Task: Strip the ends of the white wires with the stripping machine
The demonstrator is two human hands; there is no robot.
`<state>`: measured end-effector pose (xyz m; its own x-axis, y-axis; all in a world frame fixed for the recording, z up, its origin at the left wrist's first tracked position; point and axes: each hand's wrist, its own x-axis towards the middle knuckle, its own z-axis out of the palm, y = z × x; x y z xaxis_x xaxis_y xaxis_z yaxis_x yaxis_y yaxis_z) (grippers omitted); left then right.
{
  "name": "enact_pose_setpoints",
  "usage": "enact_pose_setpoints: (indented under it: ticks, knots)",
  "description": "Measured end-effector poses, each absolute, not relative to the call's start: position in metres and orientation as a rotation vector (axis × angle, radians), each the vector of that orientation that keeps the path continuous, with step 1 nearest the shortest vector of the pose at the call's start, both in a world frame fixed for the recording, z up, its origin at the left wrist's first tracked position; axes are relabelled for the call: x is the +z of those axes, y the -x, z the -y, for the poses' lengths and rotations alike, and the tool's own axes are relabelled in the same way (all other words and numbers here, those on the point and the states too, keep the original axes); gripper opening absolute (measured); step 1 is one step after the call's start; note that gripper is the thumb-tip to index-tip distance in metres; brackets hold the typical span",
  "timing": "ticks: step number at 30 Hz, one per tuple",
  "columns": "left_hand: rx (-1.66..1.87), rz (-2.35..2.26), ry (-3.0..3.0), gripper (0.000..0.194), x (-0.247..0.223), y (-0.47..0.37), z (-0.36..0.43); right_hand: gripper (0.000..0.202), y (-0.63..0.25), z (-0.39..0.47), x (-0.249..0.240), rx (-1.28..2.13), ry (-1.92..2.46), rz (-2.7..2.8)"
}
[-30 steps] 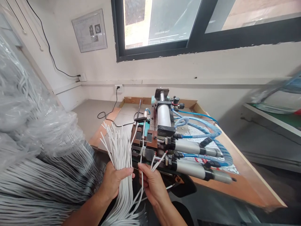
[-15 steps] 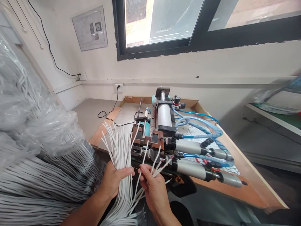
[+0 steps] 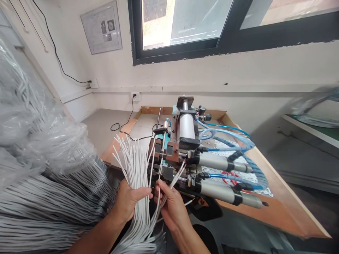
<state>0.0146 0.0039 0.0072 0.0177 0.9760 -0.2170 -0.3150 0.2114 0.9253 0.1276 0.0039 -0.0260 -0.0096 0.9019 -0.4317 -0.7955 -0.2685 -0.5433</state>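
Observation:
My left hand (image 3: 134, 197) is wrapped round a thick bundle of white cables (image 3: 135, 158), whose loose ends fan upward. Just right of it, my right hand (image 3: 171, 201) pinches a few white cables (image 3: 177, 176) split off from the bundle. One of them reaches up into the front of a pneumatic machine (image 3: 169, 151), at its brown jaw blocks. Reddish tips show on a separated cable near the lower cylinders. The palm of my right hand is hidden.
Large bundles of grey-white cable (image 3: 53, 197) under clear plastic (image 3: 53, 130) fill the left side. The machine's silver cylinders (image 3: 219, 190) and blue hoses (image 3: 238, 141) extend right over a wooden-edged table (image 3: 299, 220). A shelf (image 3: 317, 134) stands at far right.
The separated cables have shifted closer together, and one now reaches the machine's jaws. The lower cylinders and jaw blocks have shifted left relative to the machine body. The view has moved slightly.

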Motion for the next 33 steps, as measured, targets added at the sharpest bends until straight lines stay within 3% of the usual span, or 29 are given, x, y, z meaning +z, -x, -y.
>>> enact_pose_setpoints:
  ticks: [4, 13, 27, 33]
  knots:
    - [1.135, -1.012, -0.861, 0.019, 0.006, -0.017, -0.001, 0.029, -0.125, 0.001, -0.021, 1.727, 0.827, 0.284]
    - [1.145, -1.100, -0.862, 0.013, 0.004, -0.013, -0.001, 0.026, -0.127, 0.013, -0.025, 1.512, 0.973, 0.333]
    - [1.154, -1.168, -0.807, 0.018, 0.004, -0.013, -0.004, 0.026, -0.131, 0.007, -0.030, 1.542, 0.967, 0.382]
    - [1.170, -1.029, -0.889, 0.025, 0.006, -0.015, -0.001, 0.027, -0.128, 0.006, -0.026, 1.724, 0.884, 0.439]
